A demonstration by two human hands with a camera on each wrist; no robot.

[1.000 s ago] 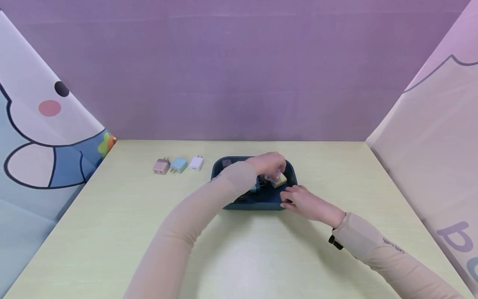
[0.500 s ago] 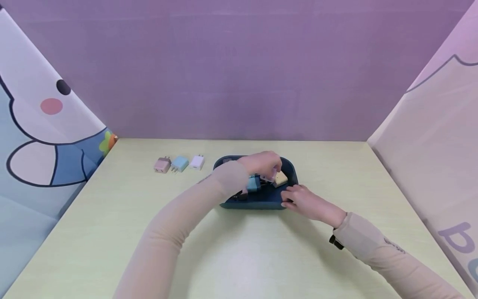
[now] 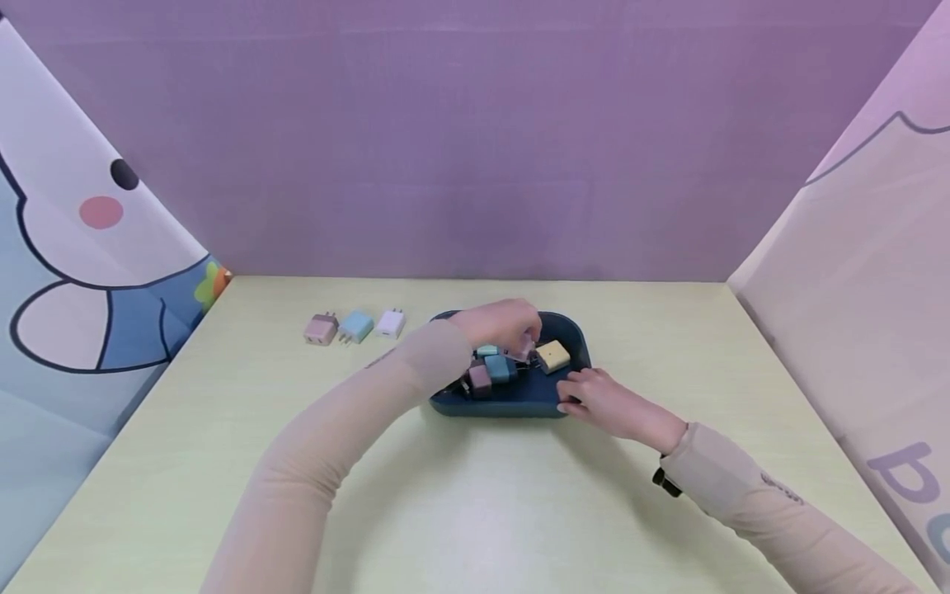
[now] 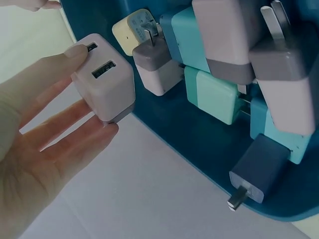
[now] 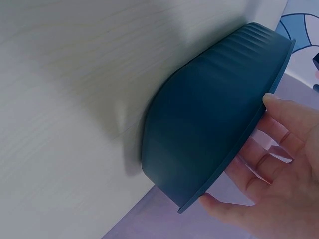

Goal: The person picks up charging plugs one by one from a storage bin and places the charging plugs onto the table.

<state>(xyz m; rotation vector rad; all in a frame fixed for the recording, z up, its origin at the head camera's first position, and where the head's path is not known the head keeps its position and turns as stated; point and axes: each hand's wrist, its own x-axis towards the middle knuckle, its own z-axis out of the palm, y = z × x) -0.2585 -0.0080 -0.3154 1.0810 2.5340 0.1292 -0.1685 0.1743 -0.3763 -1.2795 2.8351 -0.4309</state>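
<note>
My left hand (image 3: 505, 323) is over the back of a dark blue plastic bin (image 3: 512, 409). It pinches a pale pink USB charger (image 4: 107, 82) between thumb and fingers, two ports showing in the left wrist view. Inside the bin lie several more chargers: a yellow one (image 3: 552, 356), a blue one (image 3: 500, 368), a pink one (image 3: 479, 379), and in the left wrist view a mint one (image 4: 214, 97) and a dark navy one (image 4: 261, 167) with metal prongs. At the bin's front right corner my right hand (image 3: 604, 402) grips the rim, thumb and fingers on it in the right wrist view.
On the table (image 3: 475, 511), left of the bin, three chargers sit in a row: pink (image 3: 321, 331), light blue (image 3: 357, 327) and white (image 3: 390, 323). A purple cloth (image 3: 475, 148) hangs behind, with printed cloths on both sides.
My left hand has shifted left across the bin with the pink charger, uncovering the yellow, blue and pink chargers inside. My right hand stays at the rim.
</note>
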